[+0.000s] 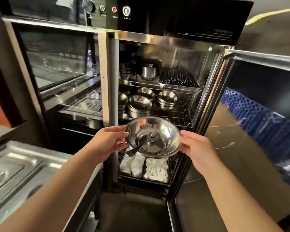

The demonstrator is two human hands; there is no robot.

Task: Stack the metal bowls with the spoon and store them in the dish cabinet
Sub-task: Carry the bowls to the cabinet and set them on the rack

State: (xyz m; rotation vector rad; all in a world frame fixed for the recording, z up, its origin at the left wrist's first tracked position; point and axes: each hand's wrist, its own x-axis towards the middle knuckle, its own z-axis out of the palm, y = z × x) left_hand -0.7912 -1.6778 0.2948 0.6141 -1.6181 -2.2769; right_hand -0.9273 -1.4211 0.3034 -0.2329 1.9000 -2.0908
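Observation:
A shiny stack of metal bowls [159,131] hangs in front of the open dish cabinet [182,47], tilted toward me. A spoon [135,150] lies inside it, its handle poking out over the lower left rim. My left hand [107,141] grips the left rim and my right hand [197,148] grips the right rim. Behind the held bowls, on the middle wire shelf [177,114], stand more bowl stacks [140,104], with another pile [167,99] to their right.
The cabinet's right door [241,131] swings open toward me at the right. The top shelf holds bowls and a tray of dark chopsticks [179,78]. White cloths [156,168] fill trays on the bottom shelf. Steel pans [15,173] lie at lower left, blue crates [258,118] at right.

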